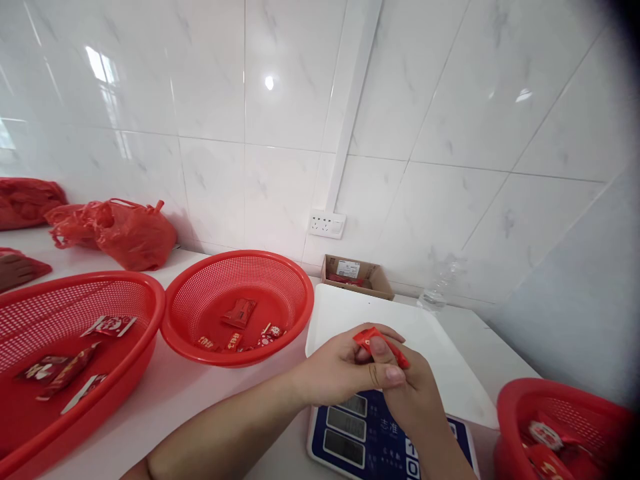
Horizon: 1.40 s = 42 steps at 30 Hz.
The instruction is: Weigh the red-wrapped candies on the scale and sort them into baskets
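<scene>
Spanning the view, the white bench (165, 400) carries a large red basket (60, 307) at left with a few packets (107, 325) inside, then a round red basket (240, 273) just beside it. A weighing scale (320, 443) with white tray (345, 313) stands right of these. Above its display (346, 423), the left grip (345, 370) and right grip (415, 393) meet, both clamped on a small red packet (364, 337), held just over the tray's near edge.

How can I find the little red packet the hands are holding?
Find the weighing scale with the white tray and blue front. Just above it, the left hand and right hand meet. The red packet is pinched between them, unlike the loose packets lying in the red baskets.
</scene>
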Motion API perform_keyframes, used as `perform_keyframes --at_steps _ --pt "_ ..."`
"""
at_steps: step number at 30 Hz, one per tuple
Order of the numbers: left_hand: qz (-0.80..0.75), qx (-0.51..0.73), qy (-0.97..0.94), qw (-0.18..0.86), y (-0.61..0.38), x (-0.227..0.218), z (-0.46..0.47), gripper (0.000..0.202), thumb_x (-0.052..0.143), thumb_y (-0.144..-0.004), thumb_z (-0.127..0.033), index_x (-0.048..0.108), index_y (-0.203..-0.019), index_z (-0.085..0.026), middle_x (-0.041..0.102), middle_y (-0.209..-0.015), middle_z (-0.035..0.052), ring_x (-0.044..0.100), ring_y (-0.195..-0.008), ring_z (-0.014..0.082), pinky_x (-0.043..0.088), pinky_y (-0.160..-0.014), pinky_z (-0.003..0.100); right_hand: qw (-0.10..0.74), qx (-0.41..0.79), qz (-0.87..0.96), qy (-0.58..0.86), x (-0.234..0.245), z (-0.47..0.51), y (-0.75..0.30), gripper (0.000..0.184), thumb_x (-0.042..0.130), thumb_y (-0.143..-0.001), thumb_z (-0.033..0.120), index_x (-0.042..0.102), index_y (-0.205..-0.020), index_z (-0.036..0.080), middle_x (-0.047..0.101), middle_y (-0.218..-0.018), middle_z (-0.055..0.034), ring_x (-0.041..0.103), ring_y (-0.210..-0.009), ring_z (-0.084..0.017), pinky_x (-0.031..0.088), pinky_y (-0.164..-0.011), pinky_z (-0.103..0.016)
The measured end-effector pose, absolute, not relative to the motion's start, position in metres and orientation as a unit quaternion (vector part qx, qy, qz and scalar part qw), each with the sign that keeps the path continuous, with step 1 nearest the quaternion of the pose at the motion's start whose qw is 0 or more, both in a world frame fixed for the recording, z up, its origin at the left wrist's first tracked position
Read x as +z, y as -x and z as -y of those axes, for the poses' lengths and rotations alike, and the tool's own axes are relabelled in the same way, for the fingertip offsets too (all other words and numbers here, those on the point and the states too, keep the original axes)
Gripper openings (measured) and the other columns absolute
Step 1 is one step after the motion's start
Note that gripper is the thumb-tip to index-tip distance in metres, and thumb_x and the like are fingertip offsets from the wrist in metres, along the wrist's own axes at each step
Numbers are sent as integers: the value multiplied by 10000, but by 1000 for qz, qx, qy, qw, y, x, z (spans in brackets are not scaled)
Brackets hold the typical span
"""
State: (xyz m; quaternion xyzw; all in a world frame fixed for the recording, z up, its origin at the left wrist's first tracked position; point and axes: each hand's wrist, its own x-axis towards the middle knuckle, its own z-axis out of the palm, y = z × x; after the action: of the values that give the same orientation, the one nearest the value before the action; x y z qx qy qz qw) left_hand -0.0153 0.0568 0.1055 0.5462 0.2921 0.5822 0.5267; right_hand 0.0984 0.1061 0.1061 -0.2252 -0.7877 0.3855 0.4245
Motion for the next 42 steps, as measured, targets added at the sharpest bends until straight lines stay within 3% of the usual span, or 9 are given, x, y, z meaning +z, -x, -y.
perform_keyframes --at_steps 3,5,9,14,20,25,33,37,42 --pt "-314 580 -553 509 15 106 -58 680 630 -732 -611 539 -1239 -166 591 -1023 101 558 -928 201 419 -915 378 438 409 761 247 103 -109 -96 561 395 -855 649 522 -522 216 562 -516 -17 544 -518 -173 449 -497 -280" --pt "-345 586 -544 491 14 106 -58 669 514 -792 -651 548 -1260 -175 588 -965 81 541 -805 154 444 -817 320 450 419 744 261 99 -110 -95 591 349 -857 676 461 -500 218 514 -486 -9 476 -464 -148 424 -458 -270" --pt "-363 608 -522 476 14 103 -60 558 419 -876 -600 606 -1222 -204 589 -850 46 460 -636 103 411 -658 259 427 394 776 246 100 -112 -96 592 311 -873 670 447 -509 223 496 -499 -13 460 -478 -147 407 -456 -272" --pt "-330 641 -486 493 15 101 -64 491 471 -876 -545 652 -1156 -184 622 -878 73 456 -646 114 388 -659 268 410 303 822 256 108 -108 -97 535 335 -907 584 479 -537 226 525 -529 -21 495 -533 -165 413 -514 -286" --pt "-323 639 -482 505 14 103 -63 444 498 -873 -508 682 -1112 -181 614 -818 61 459 -667 125 394 -722 285 444 309 803 252 108 -103 -95 492 385 -899 555 416 -528 233 453 -486 14 419 -474 -141 365 -473 -269" --pt "-298 634 -480 528 11 103 -61 533 386 -907 -554 660 -1153 -168 640 -957 95 464 -695 129 389 -737 295 490 299 781 246 104 -102 -94 471 421 -910 483 398 -513 230 395 -470 32 371 -442 -126 314 -436 -262" --pt "-293 637 -482 525 12 103 -62 583 409 -886 -591 695 -1092 -126 638 -841 93 414 -648 118 347 -657 273 516 246 796 200 104 -98 -92 392 420 -925 350 465 -558 220 462 -468 29 426 -427 -127 339 -449 -262" --pt "-291 640 -480 525 14 103 -61 563 464 -862 -587 697 -1092 -129 618 -838 86 420 -656 119 340 -644 265 501 262 802 193 101 -100 -94 389 434 -923 369 477 -567 217 481 -485 23 441 -453 -129 343 -448 -253" --pt "-314 618 -485 533 19 103 -62 562 501 -838 -586 689 -1110 -132 615 -828 82 442 -619 112 354 -650 274 470 337 796 179 107 -104 -97 523 416 -896 539 460 -494 208 481 -461 10 438 -447 -124 353 -432 -247"
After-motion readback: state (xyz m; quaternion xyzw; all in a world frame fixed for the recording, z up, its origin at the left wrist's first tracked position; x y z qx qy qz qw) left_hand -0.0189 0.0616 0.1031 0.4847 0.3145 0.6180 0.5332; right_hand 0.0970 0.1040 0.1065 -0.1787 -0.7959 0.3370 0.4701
